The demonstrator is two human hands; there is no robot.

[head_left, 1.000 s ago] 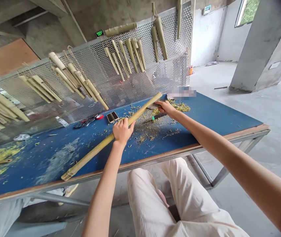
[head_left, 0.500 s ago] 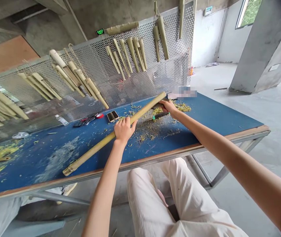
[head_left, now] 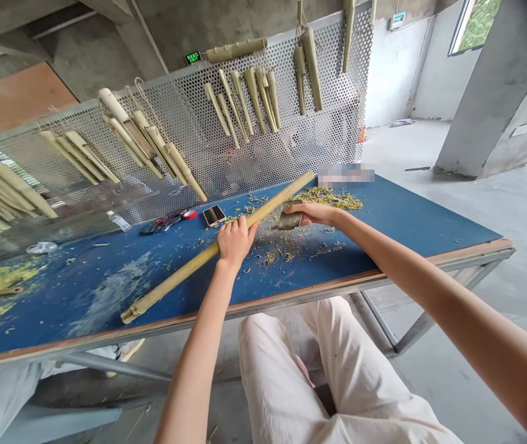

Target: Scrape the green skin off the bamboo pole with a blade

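Observation:
My left hand (head_left: 236,242) is wrapped around a long pale-green bamboo pole (head_left: 180,274), which lies slanted across the blue worktable with its near end low and its far end up by the back of the table. My right hand (head_left: 312,214) grips a short curved metal scraping blade (head_left: 290,219), its handle hidden in my fingers. That blade sits just beside the pole, a little apart from it. Yellow-green bamboo shavings (head_left: 328,198) are heaped beyond my right hand.
The blue tabletop (head_left: 430,225) is strewn with shavings. A phone (head_left: 214,216), scissors (head_left: 164,224) and a water bottle (head_left: 118,220) lie at its back. Bamboo pieces (head_left: 254,92) hang on a perforated metal screen (head_left: 245,154) behind. My white-trousered legs (head_left: 319,370) are below.
My right hand has come down and toward me off the pole's far part, and the blade now shows below it with its green-banded handle hidden. The pole and my left hand have barely moved.

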